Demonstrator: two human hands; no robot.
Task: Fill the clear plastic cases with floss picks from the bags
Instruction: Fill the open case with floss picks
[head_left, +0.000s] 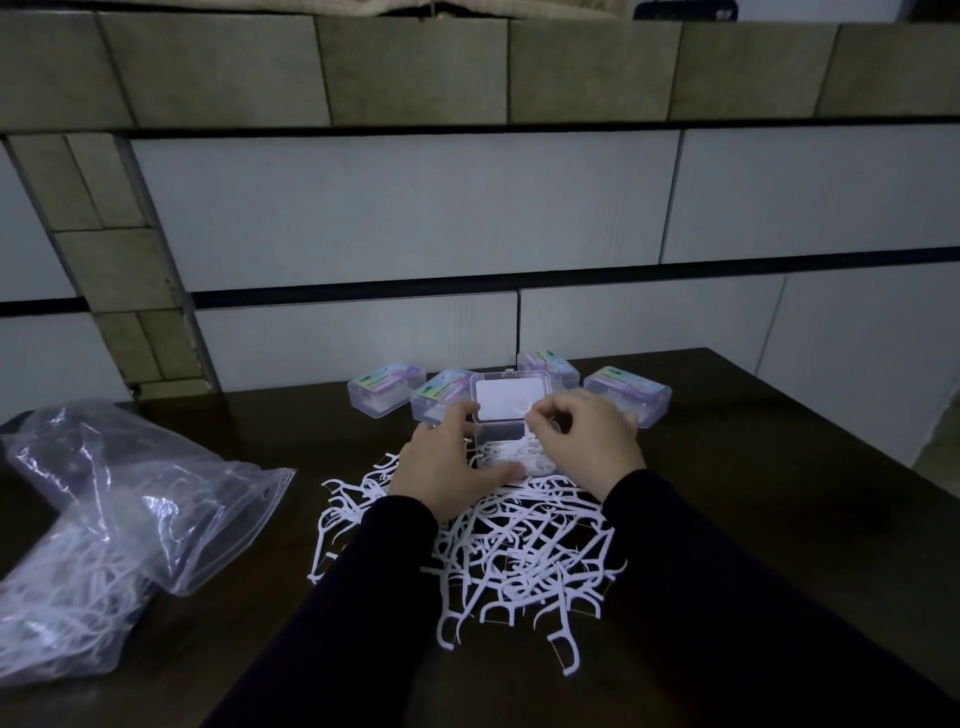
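An open clear plastic case (506, 415) stands mid-table with its lid up, a white label showing inside the lid. My left hand (451, 470) grips the case's left side and front. My right hand (587, 441) pinches a white floss pick (522, 413) over the case's opening. Some picks lie inside the case. A heap of loose white floss picks (514, 561) spreads on the table in front of the case, partly under my forearms.
Several closed cases with colourful labels (387, 388) (626, 395) line up behind the open one, near the tiled wall. A crumpled clear plastic bag (104, 530) holding more picks lies at the left. The dark table's right edge (810, 426) runs diagonally.
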